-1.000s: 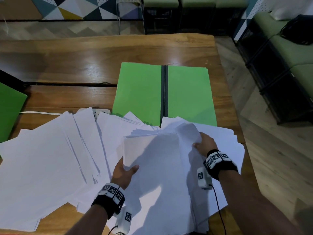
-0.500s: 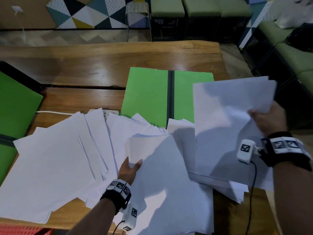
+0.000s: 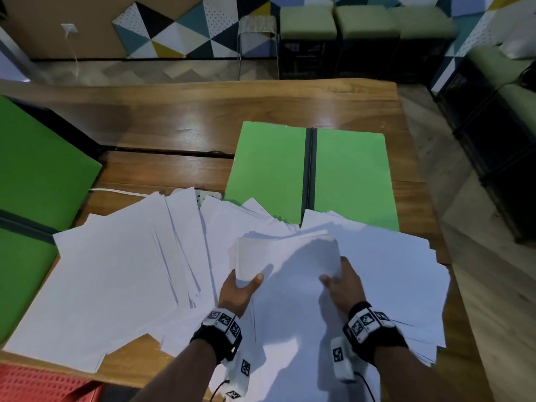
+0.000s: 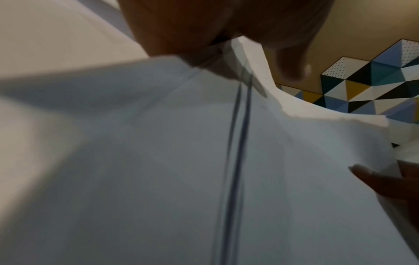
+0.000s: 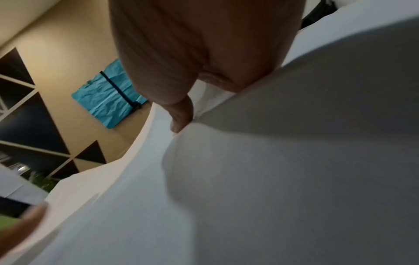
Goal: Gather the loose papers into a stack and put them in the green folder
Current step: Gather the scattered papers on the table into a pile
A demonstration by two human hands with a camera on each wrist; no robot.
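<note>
- Loose papers [image 3: 110,274] lie fanned across the near half of the wooden bench [image 3: 203,117], overlapping each other, some hanging past the near edge.
- A held stack [image 3: 287,256] of white sheets sits in the middle of the spread, raised at its far end; both hands have it.
- Left hand [image 3: 237,291] grips the stack's near-left corner, thumb curled over the top sheet, fingers underneath; the left wrist view shows the thumb [image 4: 292,62] above the paper edge.
- Right hand [image 3: 343,285] grips the stack's right edge, thumb on top, fingers hidden below; the right wrist view shows a fingertip [image 5: 181,120] pressed onto the white sheet.
- Green folder [image 3: 313,172] lies open and flat on the bench just beyond the papers, dark spine down its middle; the far edges of several sheets overlap its near edge.
- A second green folder [image 3: 37,169] lies at the left edge of the bench, partly out of view, beside the left end of the spread.
- A white cable [image 3: 116,191] runs along the bench and goes under the far edge of the papers.
- Black wrist bands with printed markers on both wrists.
- Green stools [image 3: 307,24] stand on the floor beyond the bench, against a wall with triangle-pattern panels.
</note>
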